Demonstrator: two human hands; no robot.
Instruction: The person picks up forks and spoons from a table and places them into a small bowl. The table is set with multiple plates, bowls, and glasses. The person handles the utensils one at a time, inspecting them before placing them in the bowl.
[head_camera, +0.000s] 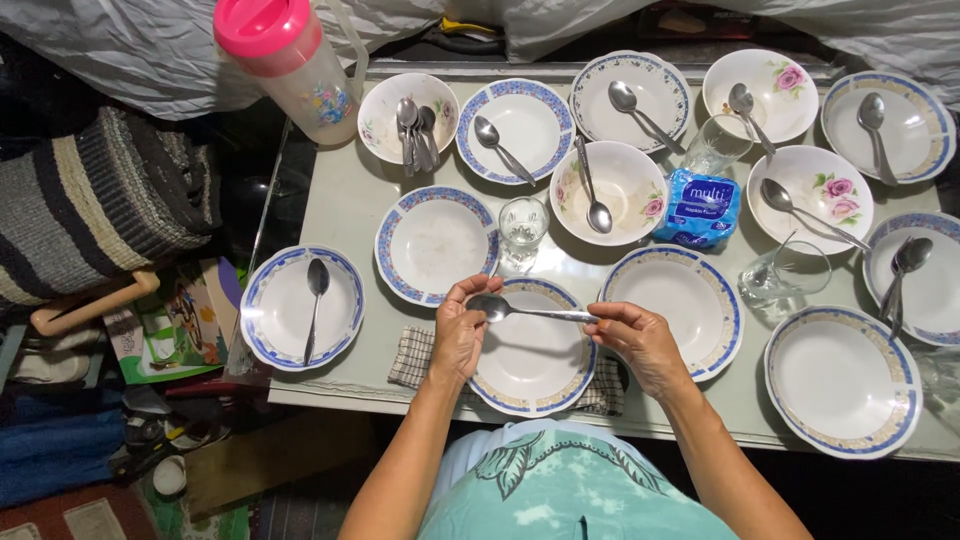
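A lived-in home, at mealtime setup: a pale table (350, 210) crowded with blue-rimmed and rose-patterned plates, spoons and drinking glasses, a pink-lidded plastic pitcher (285, 65), a pack of napkins (698, 208), with folded blankets (90, 200) and household clutter piled alongside

Checked cloth (412, 362) mostly under plate (530, 385)

You look down on a pale green tabletop (345, 210) with a metal edge. Crumpled white sheeting (120, 50) hangs behind it. A striped woven mat (90, 200) rolls up left, above cluttered dark floor (290, 470).
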